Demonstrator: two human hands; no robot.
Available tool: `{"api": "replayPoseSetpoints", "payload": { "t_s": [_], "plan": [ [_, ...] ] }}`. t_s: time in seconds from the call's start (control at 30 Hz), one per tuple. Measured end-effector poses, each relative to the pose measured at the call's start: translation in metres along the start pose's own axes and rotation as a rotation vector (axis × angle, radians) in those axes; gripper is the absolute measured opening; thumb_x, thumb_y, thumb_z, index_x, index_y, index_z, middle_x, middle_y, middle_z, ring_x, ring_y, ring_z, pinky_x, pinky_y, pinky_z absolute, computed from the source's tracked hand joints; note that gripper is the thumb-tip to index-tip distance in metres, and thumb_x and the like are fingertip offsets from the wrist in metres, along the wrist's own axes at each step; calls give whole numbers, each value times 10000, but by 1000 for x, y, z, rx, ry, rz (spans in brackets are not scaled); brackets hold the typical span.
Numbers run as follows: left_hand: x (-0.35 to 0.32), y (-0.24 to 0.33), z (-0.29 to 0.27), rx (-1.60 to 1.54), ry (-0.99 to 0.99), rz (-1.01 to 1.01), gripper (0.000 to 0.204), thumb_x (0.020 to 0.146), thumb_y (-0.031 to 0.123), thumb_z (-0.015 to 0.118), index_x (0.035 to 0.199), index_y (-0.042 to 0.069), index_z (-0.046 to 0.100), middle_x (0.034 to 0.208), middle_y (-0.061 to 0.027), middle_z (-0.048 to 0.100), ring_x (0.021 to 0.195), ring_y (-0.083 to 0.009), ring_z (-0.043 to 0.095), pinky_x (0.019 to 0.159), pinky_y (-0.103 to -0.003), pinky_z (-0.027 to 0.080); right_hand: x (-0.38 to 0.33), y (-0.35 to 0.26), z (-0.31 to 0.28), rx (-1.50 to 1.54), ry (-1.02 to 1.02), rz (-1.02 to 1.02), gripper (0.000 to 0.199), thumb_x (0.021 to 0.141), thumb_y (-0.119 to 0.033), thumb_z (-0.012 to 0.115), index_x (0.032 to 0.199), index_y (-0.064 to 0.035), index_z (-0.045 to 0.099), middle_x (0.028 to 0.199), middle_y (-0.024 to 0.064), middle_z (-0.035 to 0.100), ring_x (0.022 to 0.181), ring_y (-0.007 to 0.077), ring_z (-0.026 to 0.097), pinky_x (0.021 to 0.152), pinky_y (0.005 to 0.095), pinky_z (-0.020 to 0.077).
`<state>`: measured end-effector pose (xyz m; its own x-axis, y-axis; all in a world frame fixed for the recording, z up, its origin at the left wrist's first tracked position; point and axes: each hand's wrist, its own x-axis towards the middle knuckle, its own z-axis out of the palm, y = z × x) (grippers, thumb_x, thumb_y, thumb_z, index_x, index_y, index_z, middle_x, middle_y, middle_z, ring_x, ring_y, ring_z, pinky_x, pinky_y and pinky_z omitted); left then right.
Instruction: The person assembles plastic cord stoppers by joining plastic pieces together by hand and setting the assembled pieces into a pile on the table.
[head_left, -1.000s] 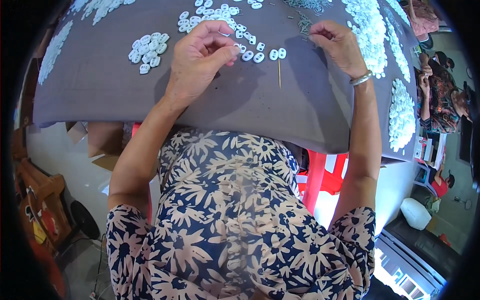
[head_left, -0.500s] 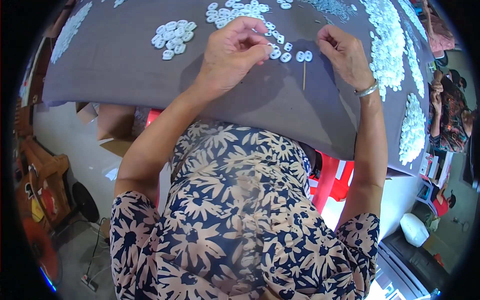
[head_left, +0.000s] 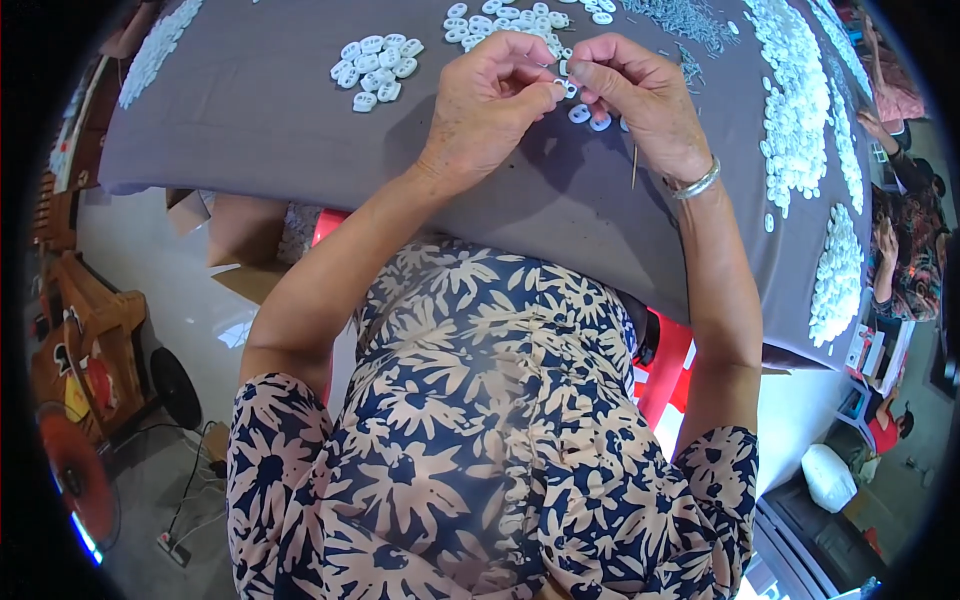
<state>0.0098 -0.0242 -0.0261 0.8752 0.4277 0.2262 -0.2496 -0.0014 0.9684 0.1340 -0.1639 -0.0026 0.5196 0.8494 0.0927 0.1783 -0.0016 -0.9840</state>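
Note:
My left hand [head_left: 490, 110] pinches a small white oval plastic piece with two holes [head_left: 566, 88] between thumb and forefinger, just above the table. My right hand [head_left: 640, 105] is closed in a pinch against the same piece, fingertips touching or nearly touching the left ones. Whatever those right fingertips hold is too small to make out. Just below the hands, loose white oval pieces [head_left: 579, 114] lie on the cloth. A thin wooden stick [head_left: 634, 168] lies beneath my right hand, its upper end hidden.
A small group of white ovals [head_left: 376, 67] lies left, with a larger pile [head_left: 490, 22] behind my hands. Tiny grey metal parts [head_left: 690, 22] are heaped at the back. Long heaps of white pieces [head_left: 795, 110] run along the right side of the brown cloth-covered table [head_left: 280, 140].
My right hand has moved left from over the table to meet my left hand at the white piece. The view has shifted slightly, and my left hand still pinches the piece.

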Motion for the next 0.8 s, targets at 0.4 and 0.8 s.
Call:
{"api": "replayPoseSetpoints", "payload": {
  "t_s": [0.4, 0.8],
  "plan": [
    [-1, -2, 0, 4, 8, 40, 240, 809, -12, 678, 1028, 35, 592, 820, -16, 644, 740, -49, 574, 664, -205, 478, -2, 2, 8, 261, 6, 68, 142, 909, -170, 655, 996, -58, 667, 773, -47, 576, 673, 30, 502, 581, 192, 416],
    [-1, -1, 1, 0, 5, 58, 245, 808, -9, 682, 1031, 36, 591, 824, -24, 651, 746, -53, 582, 666, -206, 482, -4, 1, 10, 247, 60, 56, 140, 903, -181, 667, 982, -66, 677, 765, -54, 578, 666, 26, 498, 577, 187, 411]
  ]
}}
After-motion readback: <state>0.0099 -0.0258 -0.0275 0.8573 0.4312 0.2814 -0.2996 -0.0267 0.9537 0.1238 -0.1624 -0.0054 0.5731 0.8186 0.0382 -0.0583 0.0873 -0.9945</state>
